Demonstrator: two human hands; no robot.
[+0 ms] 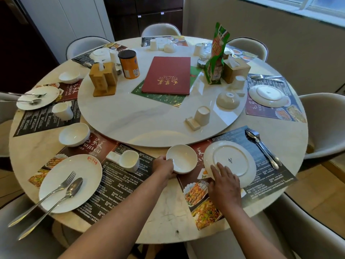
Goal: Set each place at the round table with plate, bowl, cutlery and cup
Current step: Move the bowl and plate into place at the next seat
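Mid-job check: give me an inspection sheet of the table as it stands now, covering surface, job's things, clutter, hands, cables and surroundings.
Surface: round marble table with a turntable; printed placemats at the places.
Job's things: near plate lies upside down on its placemat; bowl upright beside it; fork and spoon on the same mat, to the plate's right; cup inverted on the turntable.
Clutter: red menu, orange canister, green pouch, wooden holder.
Hands: left hand grips the bowl's rim; right hand rests flat on the plate's edge.
Cables: nothing seen.
Surroundings: pale chairs round the table; window at top right.
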